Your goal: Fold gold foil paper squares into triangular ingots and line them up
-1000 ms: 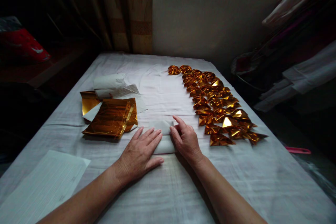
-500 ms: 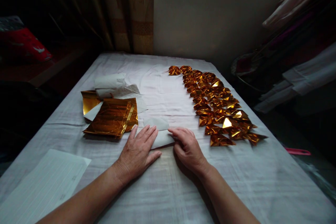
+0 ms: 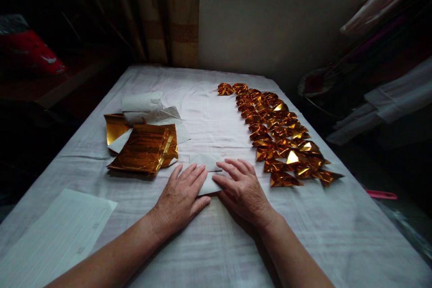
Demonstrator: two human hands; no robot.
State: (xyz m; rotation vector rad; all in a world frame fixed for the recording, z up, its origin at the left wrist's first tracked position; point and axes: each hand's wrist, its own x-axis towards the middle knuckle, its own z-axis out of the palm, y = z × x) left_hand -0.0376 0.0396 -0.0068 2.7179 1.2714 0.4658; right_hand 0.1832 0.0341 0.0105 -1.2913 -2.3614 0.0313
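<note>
Folded white paper (image 3: 206, 172) is sitting right between both hands on the cloth-covered table (image 3: 216, 243). Left hand (image 3: 180, 198) is lying flat and open, fingers pressing its left edge; right hand (image 3: 243, 189) is resting open too, fingertips touching the right edge. Gold foil sheets (image 3: 143, 148) are lying just beyond the left hand, and folded gold pieces (image 3: 280, 137) are running in rows past the right hand.

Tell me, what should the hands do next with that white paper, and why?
Probably run the right hand along the fold to press it flat. The white paper lies half folded on the cloth, with the left hand pinning its near edge and both hands flat on it.
</note>
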